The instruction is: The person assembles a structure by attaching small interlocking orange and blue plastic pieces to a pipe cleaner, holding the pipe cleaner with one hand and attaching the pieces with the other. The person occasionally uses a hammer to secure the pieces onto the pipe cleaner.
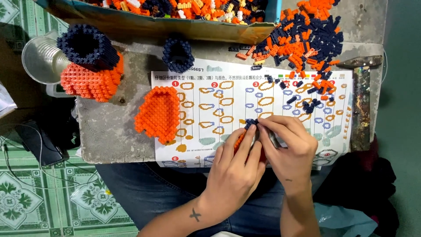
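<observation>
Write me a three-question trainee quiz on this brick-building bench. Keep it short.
1. True or false: the flat orange piece lies partly on the instruction sheet.
2. Which colour is the small ring standing alone above the sheet? A) orange B) dark blue C) white
3. Fill in: the left hand and right hand together hold a small assembly of orange and ____ bricks.

Key: 1 true; 2 B; 3 dark blue
</observation>
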